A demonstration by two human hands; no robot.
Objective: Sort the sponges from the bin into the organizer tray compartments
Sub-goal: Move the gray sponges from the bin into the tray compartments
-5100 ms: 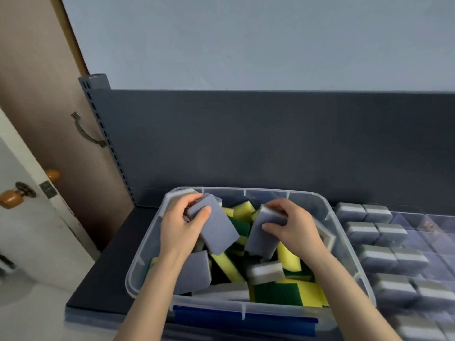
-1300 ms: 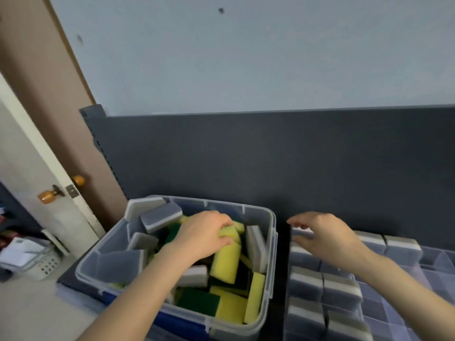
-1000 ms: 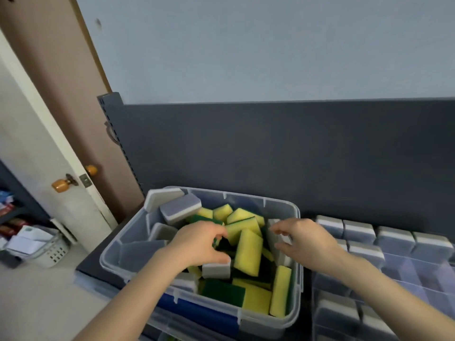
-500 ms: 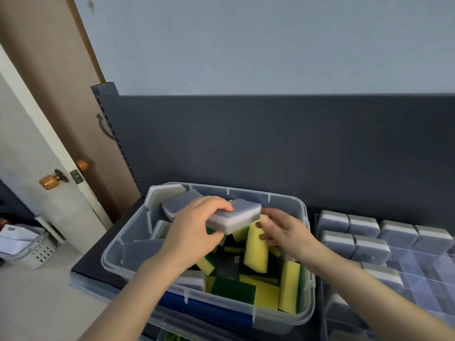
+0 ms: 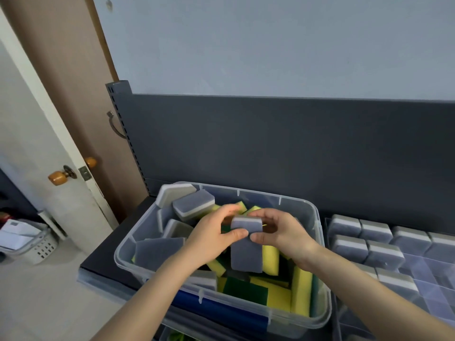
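A clear plastic bin (image 5: pixel 320 244) holds several grey-and-white sponges and yellow-and-green sponges (image 5: pixel 299 289). Above the bin's middle a grey sponge (image 5: pixel 246 252) hangs upright, its top edge pinched from both sides. My left hand (image 5: pixel 211 237) grips its left top corner and my right hand (image 5: pixel 283 232) grips its right top corner. To the right lies the clear organizer tray (image 5: pixel 433 269), with several grey-and-white sponges (image 5: pixel 349 227) set in its far and left compartments.
A dark grey back panel (image 5: pixel 270 143) rises behind the bin and tray. A door with orange knobs (image 5: pixel 57 177) stands at the left, with a white basket (image 5: pixel 32 244) on the floor below it. More grey sponges (image 5: pixel 194 205) lean in the bin's far left corner.
The grey sponge, held flat by my left hand half a second ago, now hangs upright between both hands. My right hand has moved up onto it.
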